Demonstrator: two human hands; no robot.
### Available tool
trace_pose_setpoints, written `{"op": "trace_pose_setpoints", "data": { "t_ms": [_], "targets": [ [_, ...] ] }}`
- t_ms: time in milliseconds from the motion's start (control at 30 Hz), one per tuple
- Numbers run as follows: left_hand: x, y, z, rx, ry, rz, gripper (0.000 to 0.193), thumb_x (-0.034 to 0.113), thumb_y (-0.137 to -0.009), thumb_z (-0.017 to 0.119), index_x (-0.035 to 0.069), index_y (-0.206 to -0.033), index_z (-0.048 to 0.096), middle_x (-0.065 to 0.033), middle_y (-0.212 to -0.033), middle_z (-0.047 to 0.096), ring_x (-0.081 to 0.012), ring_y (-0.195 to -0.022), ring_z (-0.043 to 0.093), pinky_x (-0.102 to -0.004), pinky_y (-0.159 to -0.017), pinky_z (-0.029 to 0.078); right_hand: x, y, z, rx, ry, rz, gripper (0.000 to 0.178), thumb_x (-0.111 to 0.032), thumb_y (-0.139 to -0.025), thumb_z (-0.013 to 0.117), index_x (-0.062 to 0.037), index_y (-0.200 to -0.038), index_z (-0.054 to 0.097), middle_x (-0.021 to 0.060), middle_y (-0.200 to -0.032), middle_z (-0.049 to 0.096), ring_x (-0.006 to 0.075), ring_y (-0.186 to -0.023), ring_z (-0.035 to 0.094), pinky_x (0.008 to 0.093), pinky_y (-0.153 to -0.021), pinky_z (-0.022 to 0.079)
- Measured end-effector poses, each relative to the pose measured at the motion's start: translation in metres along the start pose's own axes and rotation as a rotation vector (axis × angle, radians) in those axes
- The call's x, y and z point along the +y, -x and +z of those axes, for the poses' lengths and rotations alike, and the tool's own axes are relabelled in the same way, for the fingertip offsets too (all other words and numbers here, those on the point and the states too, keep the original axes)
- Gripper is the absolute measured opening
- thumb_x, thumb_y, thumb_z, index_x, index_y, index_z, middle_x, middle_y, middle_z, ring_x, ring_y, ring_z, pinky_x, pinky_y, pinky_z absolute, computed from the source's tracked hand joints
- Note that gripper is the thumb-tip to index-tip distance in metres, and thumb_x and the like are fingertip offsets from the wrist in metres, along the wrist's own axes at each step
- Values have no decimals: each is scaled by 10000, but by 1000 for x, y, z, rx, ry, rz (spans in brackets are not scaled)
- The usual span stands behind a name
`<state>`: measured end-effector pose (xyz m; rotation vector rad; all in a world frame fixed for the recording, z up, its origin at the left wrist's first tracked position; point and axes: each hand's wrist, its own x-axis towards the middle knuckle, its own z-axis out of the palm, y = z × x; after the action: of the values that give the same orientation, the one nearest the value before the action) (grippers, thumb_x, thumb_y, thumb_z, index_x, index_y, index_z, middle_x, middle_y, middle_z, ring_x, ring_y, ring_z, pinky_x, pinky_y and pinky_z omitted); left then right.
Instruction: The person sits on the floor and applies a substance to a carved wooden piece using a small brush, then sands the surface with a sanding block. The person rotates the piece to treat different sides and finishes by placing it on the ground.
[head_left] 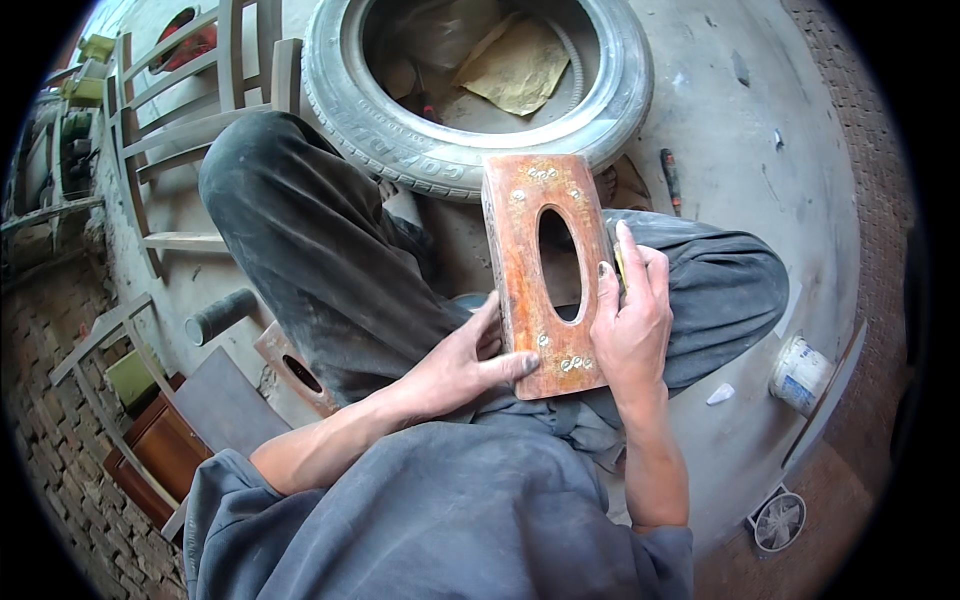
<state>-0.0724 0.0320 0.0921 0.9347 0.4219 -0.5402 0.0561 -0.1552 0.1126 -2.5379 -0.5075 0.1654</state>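
Reddish-brown wooden box [519, 290], oval slot up, sits between my hands: left hand [468, 362] clamps its near-left corner, thumb on top; right hand [636, 315], fingers bent, pinches a small yellow piece [619, 266] at its right edge. Raised lettering on the tyre [400, 150] beyond, printed label on the white tub [800, 377] off right.

I am seeing the box [515, 290] showing mottled reddish brown and orange, silvery white and gold spotting its two ends. On my feed the tyre [332, 85] is looking dusty grey with a ridged tread pattern, and the paper [517, 70] is showing yellowish tan. The shirt [430, 510] is reading slate blue, the trousers [300, 220] charcoal grey.
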Motion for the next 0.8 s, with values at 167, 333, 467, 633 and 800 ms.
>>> {"op": "trace_pose_setpoints", "data": {
  "t_ms": [167,333,467,633,800],
  "targets": [
    [-1,13,2,31,5,-45,923,260,-1076,716,-28,-1732,133,-159,-1747,331,-236,-1591,350,-392,-1317,283,7,-2,3,-3,-35,-59,534,-53,-999,694,-18,-1521,588,196,-1231,598,389,-1073,681,477,-874,562],
    [10,-10,9,239,139,-84,781,261,-1101,677,-41,-1699,276,-159,-1693,431,-213,-1539,424,-364,-1285,339,7,-2,0,-16,-95,-23,543,-55,-998,695,-22,-1528,582,198,-1256,596,401,-1100,679,481,-898,564],
    [6,-4,10,218,160,-129,825,280,-1108,670,-8,-1726,206,-157,-1708,406,-211,-1552,412,-353,-1282,356,9,-4,0,-24,-135,-19,568,-56,-993,699,-25,-1544,563,199,-1280,593,402,-1118,680,485,-915,566],
    [7,18,15,53,117,-113,911,207,-1075,713,31,-1749,127,-157,-1753,339,-232,-1600,338,-406,-1324,281,9,-5,-1,-33,-141,-24,586,-53,-987,701,-27,-1553,552,198,-1289,589,404,-1128,678,486,-922,566],
    [2,18,17,105,100,-92,834,195,-1078,708,5,-1728,222,-145,-1713,415,-217,-1576,380,-393,-1311,299,7,-6,-2,-51,-168,3,580,-53,-987,701,-26,-1548,558,207,-1311,592,411,-1147,676,484,-936,563]
  ]
}}
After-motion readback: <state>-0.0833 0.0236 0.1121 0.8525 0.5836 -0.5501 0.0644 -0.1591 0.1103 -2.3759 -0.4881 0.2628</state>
